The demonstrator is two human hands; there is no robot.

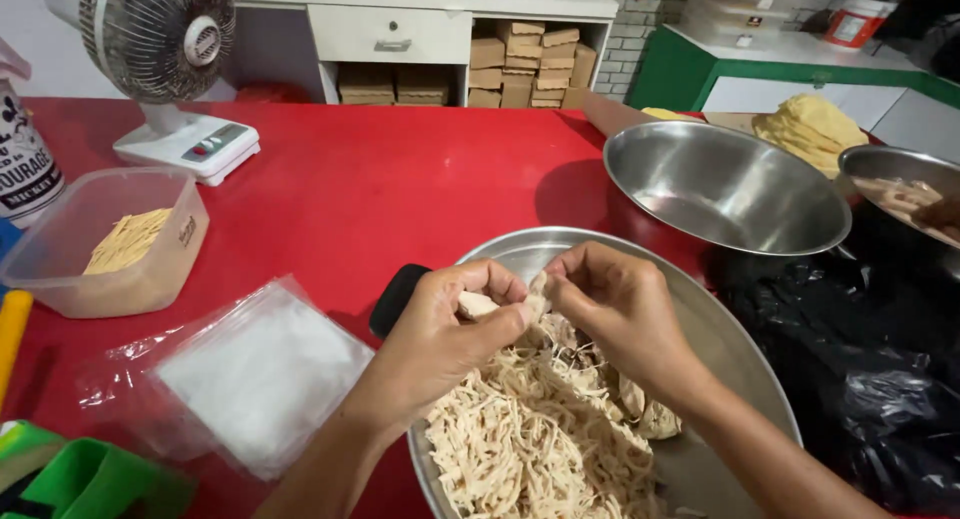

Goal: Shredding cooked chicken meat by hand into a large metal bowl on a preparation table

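**Two hands pulling a pale piece apart over a metal bowl**

Both hands meet above the near steel bowl (735,379), which sits on the red bench (380,189) and is heaped on its left side with pale shredded strands (530,439). The left hand (450,329) has its grip closed, thumb and fingers pinched on a small pale chunk (478,304). The right hand (615,309) is likewise closed, fingertips pressed to the same chunk where it meets the left, so the piece is held between the two just above the heap. A few unshredded lumps (650,419) lie in the bowl under the right wrist.

Behind it stands a second, empty steel bowl (725,189), and a third bowl (900,194) at the right edge holds more pale pieces. A black plastic bag (860,379) lies right of the near bowl. To the left lie a stack of clear plastic bags (250,374), a clear tub (110,244) partly filled with shreds, and a small white fan (165,49). A dark flat object (395,297) shows just beside the left hand.
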